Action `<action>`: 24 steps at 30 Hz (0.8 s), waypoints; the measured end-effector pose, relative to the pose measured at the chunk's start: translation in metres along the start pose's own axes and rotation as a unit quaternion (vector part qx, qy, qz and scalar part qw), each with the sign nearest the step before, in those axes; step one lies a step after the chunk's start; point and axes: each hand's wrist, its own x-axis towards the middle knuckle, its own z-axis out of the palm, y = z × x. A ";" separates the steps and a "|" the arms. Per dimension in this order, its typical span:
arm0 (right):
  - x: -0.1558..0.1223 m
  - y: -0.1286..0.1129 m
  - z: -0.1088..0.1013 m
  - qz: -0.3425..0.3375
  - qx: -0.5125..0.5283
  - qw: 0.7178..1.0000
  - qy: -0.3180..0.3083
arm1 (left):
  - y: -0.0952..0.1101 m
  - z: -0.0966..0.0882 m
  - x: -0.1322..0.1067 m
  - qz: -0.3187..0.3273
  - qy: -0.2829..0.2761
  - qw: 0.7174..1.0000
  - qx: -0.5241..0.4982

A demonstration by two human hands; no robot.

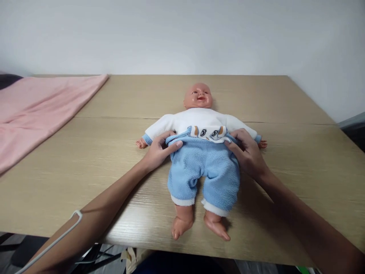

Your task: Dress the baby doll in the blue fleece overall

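A baby doll lies on its back on the wooden table, head away from me, bare feet toward the near edge. It wears a white fleece top and light blue fleece trousers. My left hand pinches the trousers' waistband at the doll's left-side hip as I see it, thumb on top. My right hand grips the waistband on the other hip, fingers curled round the fabric under the hem of the top.
A pink cloth is spread over the far left of the table. A white cord runs along my left forearm. A white wall stands behind the table; the near edge is just below the doll's feet.
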 end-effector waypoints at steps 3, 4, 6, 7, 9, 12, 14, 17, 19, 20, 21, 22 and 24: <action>0.008 -0.011 -0.003 -0.080 -0.064 0.995 -0.016 | 0.007 -0.001 0.009 0.018 -0.018 0.999 -0.048; 0.013 -0.014 -0.002 -0.093 -0.074 0.993 -0.024 | 0.010 -0.001 0.013 0.030 -0.028 0.997 -0.059; 0.024 -0.017 -0.001 -0.083 -0.051 0.994 -0.051 | 0.014 -0.002 0.021 0.033 -0.045 0.996 -0.074; 0.030 -0.017 0.000 -0.062 -0.013 0.996 -0.069 | 0.014 -0.002 0.025 0.022 -0.050 0.995 -0.080; 0.041 -0.016 0.002 -0.001 0.089 0.991 -0.104 | 0.013 -0.004 0.032 -0.012 -0.049 0.995 -0.088; 0.052 -0.013 0.005 0.065 0.183 0.971 -0.139 | 0.006 -0.007 0.036 -0.040 -0.041 0.995 -0.081; 0.053 -0.008 0.006 0.084 0.173 0.972 -0.135 | 0.001 -0.008 0.035 -0.048 -0.036 0.997 -0.045; 0.046 0.002 0.007 0.107 0.105 0.982 -0.114 | -0.005 -0.010 0.030 -0.042 -0.027 0.998 0.045; 0.038 0.010 0.005 0.121 0.068 0.984 -0.108 | -0.006 -0.012 0.026 -0.028 -0.024 0.995 0.092; 0.034 0.014 0.003 0.125 0.063 0.984 -0.107 | -0.006 -0.012 0.025 -0.020 -0.028 0.994 0.103; 0.029 0.017 0.001 0.128 0.066 0.984 -0.106 | -0.007 -0.012 0.023 -0.011 -0.035 0.994 0.107; 0.025 0.020 -0.001 0.131 0.073 0.983 -0.102 | -0.007 -0.012 0.021 -0.001 -0.043 0.993 0.111; 0.016 0.023 -0.004 0.145 0.096 0.981 -0.085 | -0.009 -0.011 0.018 0.022 -0.051 0.990 0.129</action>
